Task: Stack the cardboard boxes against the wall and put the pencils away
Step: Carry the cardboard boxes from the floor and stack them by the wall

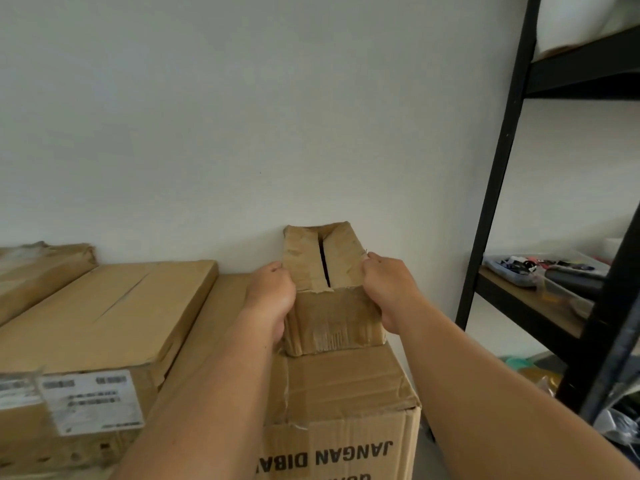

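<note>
Cardboard, brown and scuffed, fills the lower half of the view. At 8 o'clock a crumpled flat carton point(41, 268) lies against the wall point(242, 116). Just right of it is a longer flat carton point(114, 313) with a white shipping label point(90, 400) on its near end. At 6 o'clock stands the large printed box point(346, 393) (its lettering reads upside down from here). On its top, toward 12 o'clock, sits the small worn box point(329, 289), its flaps parted along a dark slit. The left grip point(270, 296) clasps that box's side at 9 o'clock, fingers curled over the top edge. The right grip point(388, 289) clasps the opposite side at 3 o'clock in the same way. The box's far end is at the wall, though I cannot tell whether it touches. At 3 o'clock a black shelving unit point(498, 168) carries a clear tray point(540, 268) of small mixed items; no pencil can be picked out there.

As I read it, the stacking is well on: the small box is set on the large one, and only the release or a last nudge is left. The pencils part looks not yet begun.
</note>
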